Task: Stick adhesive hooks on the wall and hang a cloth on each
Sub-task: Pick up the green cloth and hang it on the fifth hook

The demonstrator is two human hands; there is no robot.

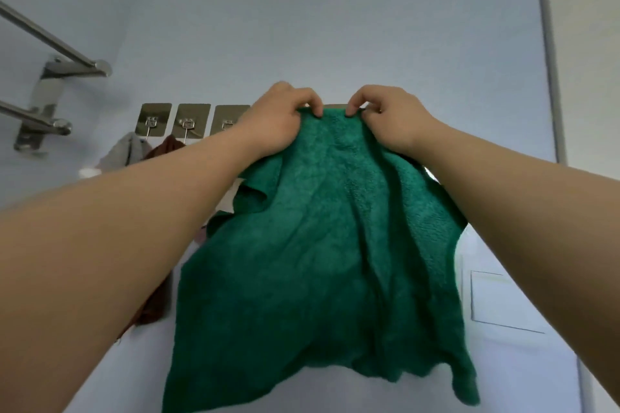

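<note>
1. Two hands hold the green cloth (318,245) up against the wall (335,10). Its top edge is bunched at the height of the hook row, and the rest hangs loose below the forearms.
2. The left hand (281,117) has its fingers curled over and pinches the top hem. The right hand (389,117) pinches it the same way just beside it, leaving a short span of hem between the two grips.
3. A sliver of shiny plate (335,106) shows behind that span (probably another adhesive hook, though its prong is hidden by the cloth and fingers).
4. The step in hand looks like hanging this cloth. To do it well, the span between the grips should stay taut, rise just above the prong, then come straight down so the thick pile seats fully. Any pull should run down along the wall, not outward, since an outward tug could peel the adhesive pad. Letting go one hand at a time would show whether the cloth has caught.
5. Three more hooks sit in a row to the left. The first hook (155,121) carries a grey cloth (125,151) and the second hook (192,122) a brown cloth (166,146). The third hook (229,121) is partly covered by the left forearm, so what it holds cannot be told.
6. A metal towel rail (50,43) is fixed further left, and a pale panel (503,302) sits low on the right.
</note>
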